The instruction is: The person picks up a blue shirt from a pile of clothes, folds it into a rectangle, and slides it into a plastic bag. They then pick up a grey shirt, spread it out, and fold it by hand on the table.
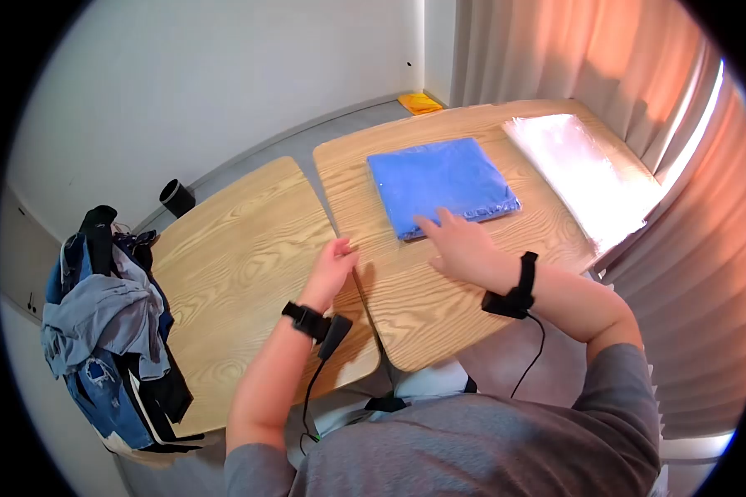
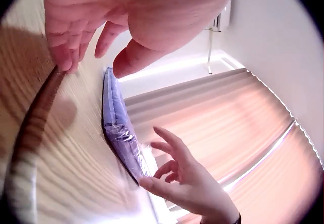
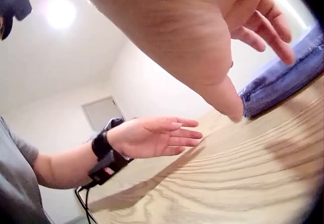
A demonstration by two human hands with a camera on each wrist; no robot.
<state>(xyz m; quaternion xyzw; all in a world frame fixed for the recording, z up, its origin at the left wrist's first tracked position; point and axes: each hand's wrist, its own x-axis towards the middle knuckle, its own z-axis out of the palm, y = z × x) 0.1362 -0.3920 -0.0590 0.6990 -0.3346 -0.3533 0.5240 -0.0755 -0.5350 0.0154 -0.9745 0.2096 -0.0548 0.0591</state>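
Note:
A flat blue bundle (image 1: 439,182), which looks like folded cloth in clear plastic, lies on the right-hand table. My right hand (image 1: 464,248) hovers at its near edge, fingers spread and loosely bent, holding nothing. In the right wrist view the thumb (image 3: 225,100) points down beside the bundle's corner (image 3: 283,79). By the seam between the two tables is my left hand (image 1: 331,269), its fingers relaxed and nothing in them. The left wrist view shows its fingertips (image 2: 66,62) right at the wood surface, apart from the bundle (image 2: 119,123).
Shiny clear plastic sheets or bags (image 1: 584,178) lie at the right table's far side. Clothes (image 1: 112,323) are heaped on the left table's outer end. A black bin (image 1: 176,199) and a yellow item (image 1: 420,103) are on the floor. Curtains (image 1: 547,50) hang to the right.

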